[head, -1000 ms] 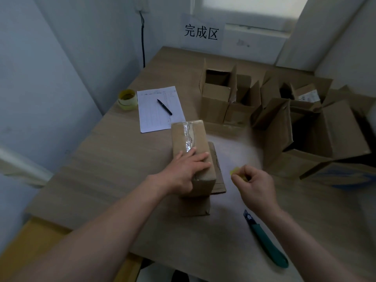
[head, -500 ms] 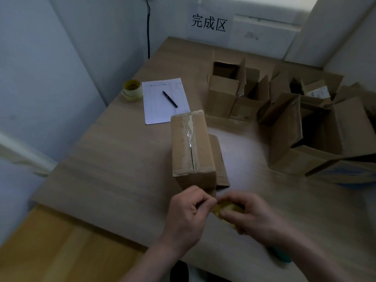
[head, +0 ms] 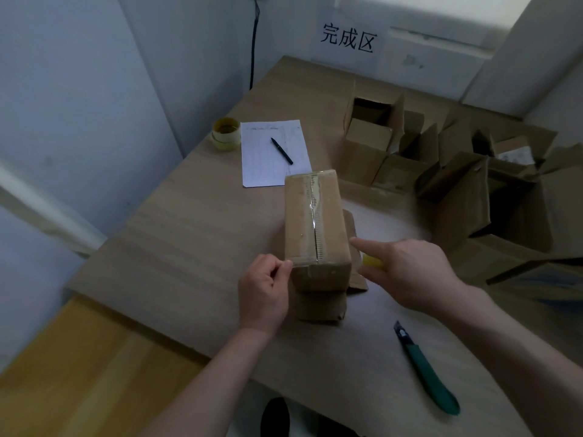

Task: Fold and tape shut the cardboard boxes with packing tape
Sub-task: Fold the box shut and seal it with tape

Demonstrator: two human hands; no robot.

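The closed box point(head: 316, 228) stood near the middle of the table point(head: 176, 247), resting on a flattened piece of cardboard point(head: 318, 302), with one strip of clear tape point(head: 315, 212) already run lengthwise down its top seam. The left hand point(head: 263, 291) sat at the box's near-left corner, about seven o'clock from the box centre, thumb and forefinger pinched together on what looked like the free end of a new strip. The right hand point(head: 407, 272) was at about four o'clock, its forefinger stretched out and touching the box's right edge, the other fingers curled round a small yellow roll of tape point(head: 372, 261), most of it hidden by the palm.

The step in hand appeared to be laying a crosswise strip along the near edge. To do it well, the left pinch would want to anchor the end firmly on the left side wall before the right hand draws the roll across, keeping the tape taut and level so it lands without wrinkles. Some overhang down the right wall would help the strip hold.

A green utility knife point(head: 427, 370) lay at five o'clock, within reach for the cut. Open boxes point(head: 375, 143) waited at one to two o'clock; a second tape roll point(head: 226, 134), a sheet of paper point(head: 273, 152) and a pen point(head: 281, 150) lay at eleven o'clock.
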